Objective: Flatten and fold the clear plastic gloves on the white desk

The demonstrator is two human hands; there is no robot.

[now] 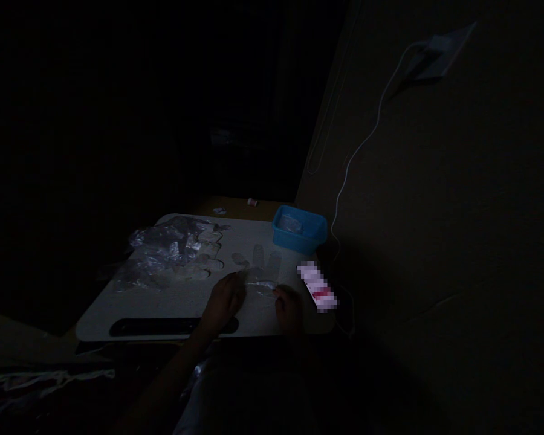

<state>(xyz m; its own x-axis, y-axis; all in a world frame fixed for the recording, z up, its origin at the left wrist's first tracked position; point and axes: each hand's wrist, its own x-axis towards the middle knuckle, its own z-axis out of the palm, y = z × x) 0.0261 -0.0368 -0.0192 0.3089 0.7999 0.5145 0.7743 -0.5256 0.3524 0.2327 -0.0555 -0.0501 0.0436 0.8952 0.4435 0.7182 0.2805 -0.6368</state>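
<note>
Glove (259,273) clear, flat, fingers spread.

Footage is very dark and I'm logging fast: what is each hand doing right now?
Left hand: fingers on the clear plastic glove lying flat on the table; grip cannot be told.
Right hand: pinching the glove's cuff edge.
</note>
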